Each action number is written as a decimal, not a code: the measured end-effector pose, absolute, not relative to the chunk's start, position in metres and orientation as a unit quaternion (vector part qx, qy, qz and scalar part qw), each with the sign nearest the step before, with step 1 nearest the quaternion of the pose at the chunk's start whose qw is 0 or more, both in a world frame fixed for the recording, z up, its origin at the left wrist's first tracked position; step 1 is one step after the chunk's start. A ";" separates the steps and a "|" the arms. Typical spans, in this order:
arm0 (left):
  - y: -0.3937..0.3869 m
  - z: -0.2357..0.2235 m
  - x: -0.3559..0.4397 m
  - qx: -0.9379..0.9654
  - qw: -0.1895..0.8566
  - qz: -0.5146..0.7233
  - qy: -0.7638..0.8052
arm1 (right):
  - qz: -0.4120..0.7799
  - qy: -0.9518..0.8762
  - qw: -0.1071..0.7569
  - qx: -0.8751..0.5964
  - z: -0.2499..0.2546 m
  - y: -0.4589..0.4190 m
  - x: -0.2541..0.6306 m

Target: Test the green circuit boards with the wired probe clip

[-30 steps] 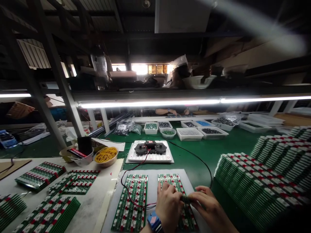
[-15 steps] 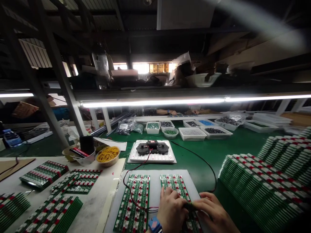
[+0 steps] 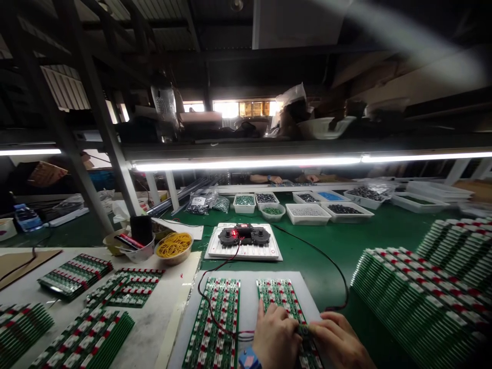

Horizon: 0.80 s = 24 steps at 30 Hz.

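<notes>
The left hand (image 3: 275,339) and right hand (image 3: 339,342) are pinching a small black part (image 3: 304,331) together, just above a flat row of green and red circuit boards (image 3: 282,300).

Yellow rubber bands (image 3: 174,245), white component trays (image 3: 307,214)

Glossy green circuit boards (image 3: 210,323) are seen laid out on a matt white sheet (image 3: 249,292)! Beyond that sheet, a smooth green table (image 3: 326,266) is showing a soft sheen, and yellow rubber bands (image 3: 174,245) are heaped in a plastic bowl (image 3: 173,261) off its far left corner.
</notes>
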<state>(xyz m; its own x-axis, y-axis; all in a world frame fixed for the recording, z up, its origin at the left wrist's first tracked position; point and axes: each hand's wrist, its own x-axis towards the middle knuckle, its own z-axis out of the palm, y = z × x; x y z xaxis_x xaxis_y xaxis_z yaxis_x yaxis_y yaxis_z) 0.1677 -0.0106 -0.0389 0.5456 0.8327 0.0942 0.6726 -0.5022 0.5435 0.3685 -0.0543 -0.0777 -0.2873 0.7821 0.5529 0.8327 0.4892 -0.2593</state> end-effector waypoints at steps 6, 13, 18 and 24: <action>-0.010 -0.036 0.167 0.842 0.246 0.168 0.450 | -0.072 -0.832 0.267 -0.480 -0.084 -0.050 0.375; -0.009 -0.043 0.168 0.836 0.251 0.179 0.453 | -0.135 -0.808 0.309 -0.483 -0.081 -0.048 0.374; -0.007 -0.043 0.168 0.836 0.251 0.180 0.453 | -0.111 -0.812 0.285 -0.498 -0.079 -0.050 0.373; -0.007 -0.043 0.168 0.834 0.261 0.178 0.452 | -0.131 -0.818 0.280 -0.485 -0.083 -0.050 0.377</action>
